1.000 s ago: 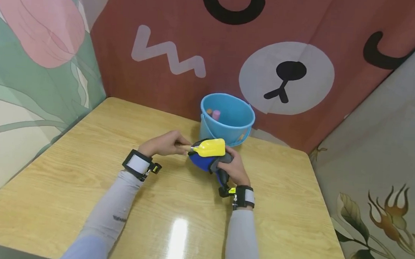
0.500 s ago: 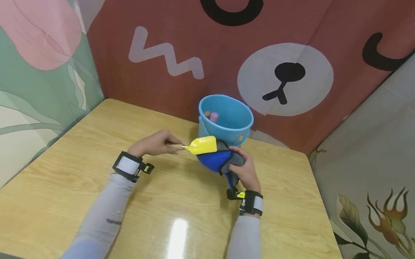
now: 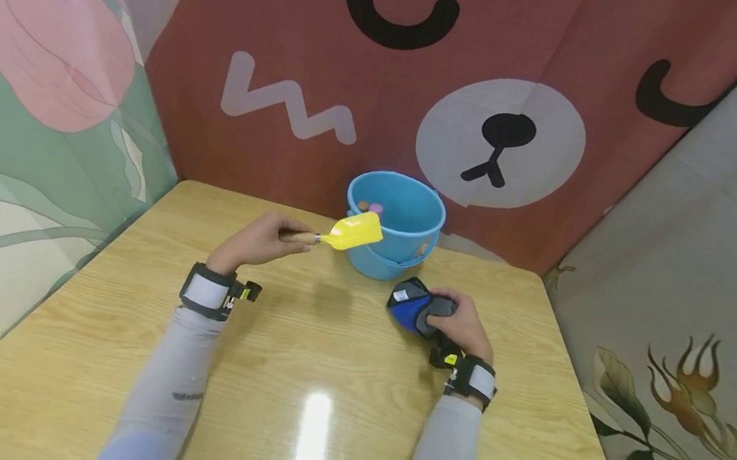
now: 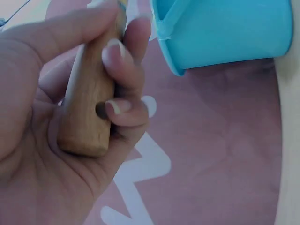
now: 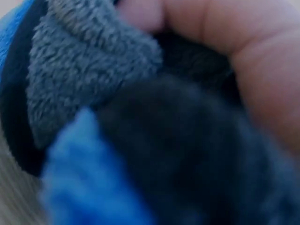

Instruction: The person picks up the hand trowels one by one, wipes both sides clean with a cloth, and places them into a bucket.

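Observation:
In the head view my left hand (image 3: 259, 240) grips a small toy shovel by its wooden handle. The shovel's yellow blade (image 3: 357, 231) points right and overlaps the front of the blue bucket (image 3: 372, 262). The left wrist view shows fingers and thumb wrapped round the wooden handle (image 4: 89, 108), which has a small hole near its end. To the right, in front of the bucket, my right hand (image 3: 464, 326) pinches a fuzzy blue and grey cloth (image 3: 409, 308) with black edging and a white label. Close up, folds of that cloth (image 5: 89, 70) fill most of the right wrist view.
The bucket stands at the back of the wooden table (image 3: 309, 347), with its handle hanging down in front. Inside it show a pink thing (image 3: 376, 208) and a brown one (image 3: 363, 205). A wall with a printed bear face (image 3: 503, 143) rises behind.
The shovel has come away from the cloth, moving left and up with my left hand. My right hand has carried the cloth right and toward me, leaving more of the bucket visible.

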A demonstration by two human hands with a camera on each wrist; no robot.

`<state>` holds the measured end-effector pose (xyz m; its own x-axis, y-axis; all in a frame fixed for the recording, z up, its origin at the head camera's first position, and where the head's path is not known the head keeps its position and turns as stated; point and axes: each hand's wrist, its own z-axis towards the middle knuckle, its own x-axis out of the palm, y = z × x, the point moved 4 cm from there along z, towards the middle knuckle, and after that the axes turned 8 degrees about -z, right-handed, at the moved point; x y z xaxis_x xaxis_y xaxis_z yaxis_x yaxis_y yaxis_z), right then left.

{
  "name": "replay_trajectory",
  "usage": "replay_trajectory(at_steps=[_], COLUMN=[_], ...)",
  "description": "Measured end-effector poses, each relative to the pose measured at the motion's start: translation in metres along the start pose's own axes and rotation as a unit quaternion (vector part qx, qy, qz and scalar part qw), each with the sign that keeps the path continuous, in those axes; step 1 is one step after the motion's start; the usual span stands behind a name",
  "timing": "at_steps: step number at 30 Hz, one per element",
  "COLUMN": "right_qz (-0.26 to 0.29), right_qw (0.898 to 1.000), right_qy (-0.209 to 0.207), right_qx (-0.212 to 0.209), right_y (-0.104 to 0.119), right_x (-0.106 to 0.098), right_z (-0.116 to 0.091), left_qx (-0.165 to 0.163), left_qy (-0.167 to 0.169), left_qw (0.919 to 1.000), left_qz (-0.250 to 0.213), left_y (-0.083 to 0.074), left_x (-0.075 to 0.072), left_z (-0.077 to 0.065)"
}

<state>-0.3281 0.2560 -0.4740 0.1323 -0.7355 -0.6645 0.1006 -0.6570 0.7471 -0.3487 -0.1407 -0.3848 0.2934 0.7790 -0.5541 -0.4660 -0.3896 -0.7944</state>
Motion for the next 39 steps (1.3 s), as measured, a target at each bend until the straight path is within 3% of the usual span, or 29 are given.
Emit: replay_trajectory(at_steps=[5,10,16,21,25,30,36,39], right_qz=[-0.045,-0.087,-0.066,-0.051,-0.055,-0.059,-0.043,-0.042], right_qw=[0.998,0.994,0.993,0.992,0.993,0.993,0.994,0.995], right_qy=[0.038,0.054,0.056,0.060,0.059,0.059,0.064,0.062], right_qx=[0.017,0.038,0.084,0.100,0.089,0.081,0.075,0.072], right_y=[-0.010,-0.017,-0.022,-0.025,-0.024,-0.026,-0.027,-0.027], right_x=[0.007,0.015,0.017,0.015,0.013,0.013,0.013,0.014], right_z=[0.002,0.005,0.003,0.002,0.004,0.006,0.006,0.006], left_qx=[0.009,0.013,0.013,0.015,0.005,0.012,0.014,0.012], left_qy=[-0.034,-0.065,-0.109,-0.143,-0.162,-0.182,-0.205,-0.198], left_qw=[0.9984,0.9960,0.9923,0.9890,0.9867,0.9830,0.9786,0.9801], left_qz=[0.045,0.060,0.058,0.034,0.012,0.018,0.007,0.000], left_y=[-0.016,-0.027,-0.029,-0.026,-0.022,-0.014,-0.003,0.000], left_x=[-0.005,-0.001,0.008,0.019,0.026,0.033,0.041,0.045], left_z=[0.017,0.040,0.071,0.101,0.121,0.141,0.156,0.159])
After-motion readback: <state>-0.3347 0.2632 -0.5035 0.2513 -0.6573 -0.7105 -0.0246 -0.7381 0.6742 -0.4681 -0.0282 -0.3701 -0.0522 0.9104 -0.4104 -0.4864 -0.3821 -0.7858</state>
